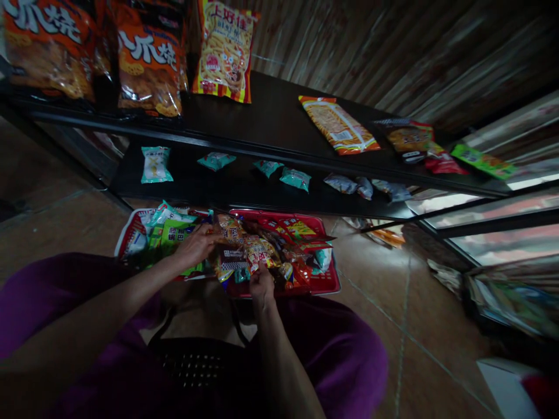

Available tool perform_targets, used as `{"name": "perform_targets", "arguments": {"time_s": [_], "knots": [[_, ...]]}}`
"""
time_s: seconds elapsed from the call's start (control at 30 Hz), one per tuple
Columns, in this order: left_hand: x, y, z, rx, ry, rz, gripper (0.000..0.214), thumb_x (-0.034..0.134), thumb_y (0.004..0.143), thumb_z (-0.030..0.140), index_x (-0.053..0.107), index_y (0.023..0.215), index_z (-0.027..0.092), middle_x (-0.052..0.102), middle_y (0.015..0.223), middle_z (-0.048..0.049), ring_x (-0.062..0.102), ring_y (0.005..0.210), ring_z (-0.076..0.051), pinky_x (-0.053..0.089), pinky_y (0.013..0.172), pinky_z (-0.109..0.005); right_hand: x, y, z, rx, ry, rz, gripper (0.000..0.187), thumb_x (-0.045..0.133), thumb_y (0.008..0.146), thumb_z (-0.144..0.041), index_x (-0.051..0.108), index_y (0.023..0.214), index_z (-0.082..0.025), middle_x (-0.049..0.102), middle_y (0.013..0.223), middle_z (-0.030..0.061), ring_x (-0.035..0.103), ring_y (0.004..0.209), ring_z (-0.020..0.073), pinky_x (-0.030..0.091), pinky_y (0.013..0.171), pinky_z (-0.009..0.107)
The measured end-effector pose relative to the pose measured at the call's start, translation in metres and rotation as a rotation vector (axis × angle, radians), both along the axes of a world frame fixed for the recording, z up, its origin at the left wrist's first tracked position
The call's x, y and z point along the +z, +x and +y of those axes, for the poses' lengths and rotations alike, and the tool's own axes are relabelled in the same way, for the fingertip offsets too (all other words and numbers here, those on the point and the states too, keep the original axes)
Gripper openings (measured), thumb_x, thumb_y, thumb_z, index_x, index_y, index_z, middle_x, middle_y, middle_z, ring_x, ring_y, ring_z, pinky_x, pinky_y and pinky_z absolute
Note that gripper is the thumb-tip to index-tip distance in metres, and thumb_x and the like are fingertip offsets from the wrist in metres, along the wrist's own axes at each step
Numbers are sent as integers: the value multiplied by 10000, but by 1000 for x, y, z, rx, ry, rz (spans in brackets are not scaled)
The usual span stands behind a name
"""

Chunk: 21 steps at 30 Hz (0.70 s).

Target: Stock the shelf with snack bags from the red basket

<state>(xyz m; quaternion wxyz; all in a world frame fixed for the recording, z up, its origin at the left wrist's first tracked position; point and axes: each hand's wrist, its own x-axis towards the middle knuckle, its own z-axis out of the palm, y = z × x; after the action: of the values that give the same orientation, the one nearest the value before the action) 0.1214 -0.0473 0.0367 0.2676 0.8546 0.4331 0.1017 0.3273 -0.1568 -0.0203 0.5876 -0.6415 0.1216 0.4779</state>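
Observation:
Two baskets of packaged snacks sit between my knees and the shelf. My right hand (pixel 262 285) pinches the lower edge of a yellow-and-red snack bag (pixel 258 251) above the red basket (pixel 334 284). My left hand (pixel 198 244) reaches across from the left, with its fingers closed on the edge of a brown snack bag (pixel 230 228) beside it; the fingertips are partly hidden. Under my left wrist lies a green snack bag (pixel 174 233) in the white-and-red basket (pixel 123 235). Red snack packets (pixel 297 228) fill the red basket's far right part.
A black two-tier shelf (pixel 279 125) stands ahead. Its upper tier holds orange snack bags (pixel 148 64), a yellow prawn cracker bag (pixel 226 52) and a flat-lying packet (pixel 339 125). Small teal packets (pixel 156 164) lie on the lower tier. A dark crate (pixel 510 308) stands at right.

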Motion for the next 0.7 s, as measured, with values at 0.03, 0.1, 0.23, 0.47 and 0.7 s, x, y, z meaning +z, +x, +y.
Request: {"name": "perform_targets", "arguments": {"time_s": [0.03,0.1,0.23,0.47,0.7], "knots": [[-1,-1,1,9,-12,-19,411,523,776,108,646,1142,248,519,1158,-65,485,1100,-224,423,986,-388,4,-2,-1,-27,-19,-4,369,658,783,-251,337,606,-209,320,395,-145,284,290,1,239,296,77],[-4,-2,2,26,-34,-57,401,530,764,116,653,1122,249,536,1142,-55,503,1086,-212,423,988,-382,11,-6,-4,-61,-35,-20,365,657,777,-237,339,601,-210,310,396,-146,287,294,4,251,301,87],[-4,-3,4,38,-45,-79,394,517,753,117,664,1099,234,555,1139,-62,512,1087,-218,414,997,-387,28,-14,-8,-87,-24,-74,360,691,722,-217,352,600,-214,310,407,-147,293,315,11,248,311,107],[-6,-10,9,56,-71,-47,410,502,729,98,664,1074,249,571,1123,-40,535,1058,-196,419,977,-351,59,-8,-5,9,67,-240,237,746,571,-265,577,718,-187,588,579,-69,548,528,82,448,505,193],[-6,-14,8,148,-243,-95,432,508,695,124,674,1083,215,564,1232,-53,503,1163,-220,352,1047,-355,85,29,16,245,106,-980,302,657,685,-423,691,776,-137,653,902,75,599,856,204,488,800,355]]}}
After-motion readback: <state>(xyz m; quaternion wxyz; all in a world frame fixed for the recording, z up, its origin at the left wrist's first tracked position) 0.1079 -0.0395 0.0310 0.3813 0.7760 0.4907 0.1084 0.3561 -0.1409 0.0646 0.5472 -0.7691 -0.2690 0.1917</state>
